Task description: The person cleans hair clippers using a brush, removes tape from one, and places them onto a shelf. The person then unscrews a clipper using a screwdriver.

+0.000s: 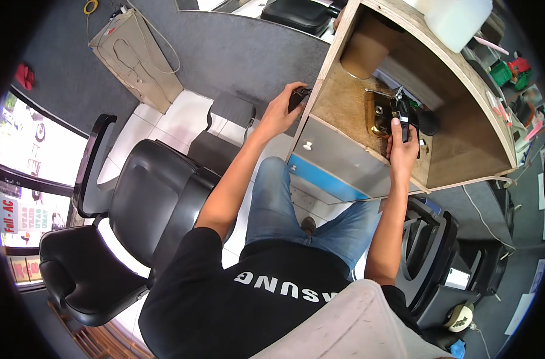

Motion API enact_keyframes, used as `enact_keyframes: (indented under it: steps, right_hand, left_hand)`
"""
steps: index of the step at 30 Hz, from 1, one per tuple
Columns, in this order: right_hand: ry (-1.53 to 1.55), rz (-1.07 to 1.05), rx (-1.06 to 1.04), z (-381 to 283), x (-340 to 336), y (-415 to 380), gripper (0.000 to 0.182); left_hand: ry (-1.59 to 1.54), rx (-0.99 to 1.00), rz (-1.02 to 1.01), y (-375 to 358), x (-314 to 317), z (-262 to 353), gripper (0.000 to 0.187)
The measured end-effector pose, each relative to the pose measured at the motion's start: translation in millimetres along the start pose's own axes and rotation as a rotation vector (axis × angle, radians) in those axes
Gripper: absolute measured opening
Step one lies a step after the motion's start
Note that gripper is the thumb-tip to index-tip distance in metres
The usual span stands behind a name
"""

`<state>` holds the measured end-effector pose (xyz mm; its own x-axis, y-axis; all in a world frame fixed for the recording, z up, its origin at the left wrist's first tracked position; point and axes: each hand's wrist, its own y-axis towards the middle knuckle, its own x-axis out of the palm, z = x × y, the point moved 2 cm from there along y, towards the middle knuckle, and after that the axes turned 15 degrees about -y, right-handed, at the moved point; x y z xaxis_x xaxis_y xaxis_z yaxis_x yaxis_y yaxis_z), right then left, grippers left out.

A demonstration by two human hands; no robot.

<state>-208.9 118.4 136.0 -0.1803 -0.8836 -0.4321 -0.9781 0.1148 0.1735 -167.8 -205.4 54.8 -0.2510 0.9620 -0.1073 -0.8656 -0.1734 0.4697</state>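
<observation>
Head view: left hand [279, 112] clamped round a small dark device [297, 97]; right hand [402, 149] closed on black clippers [402, 115]. Probably light, rigid, smooth: best gripped mid-body.

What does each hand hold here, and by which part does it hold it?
The left hand grips a small black device around its lower end. The right hand holds a black hair clipper by its body, thumb on top, inside the wooden shelf.

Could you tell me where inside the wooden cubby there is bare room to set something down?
The cubby floor is bare at the front left, below the brown cup. The middle is crowded: right hand on a black device, beside a brass-coloured object.
</observation>
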Motion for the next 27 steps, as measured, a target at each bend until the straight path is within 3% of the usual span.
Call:
enact_keyframes:
  steps: [1, 10, 16, 19, 27]
  right_hand:
    - [0.000, -0.023, 0.000, 1, -1, 1, 0.059]
    - [-0.023, -0.017, 0.009, -1, -2, 0, 0.058]
    - [-0.022, -0.006, -0.008, -1, -2, 0, 0.054]
    - [-0.034, -0.024, 0.006, -1, -2, 0, 0.052]
    - [-0.026, -0.002, 0.003, -5, 0, -2, 0.046]
  left_hand:
    - [-0.004, -0.021, -0.005, 1, 0, 1, 0.051]
    - [0.007, 0.108, 0.037, -20, 8, -21, 0.050]
    - [-0.095, -0.018, 0.159, -14, 11, -26, 0.057]
    - [-0.016, 0.110, 0.109, -10, 10, -25, 0.049]
    - [0.166, 0.098, -0.080, 3, -11, 2, 0.053]
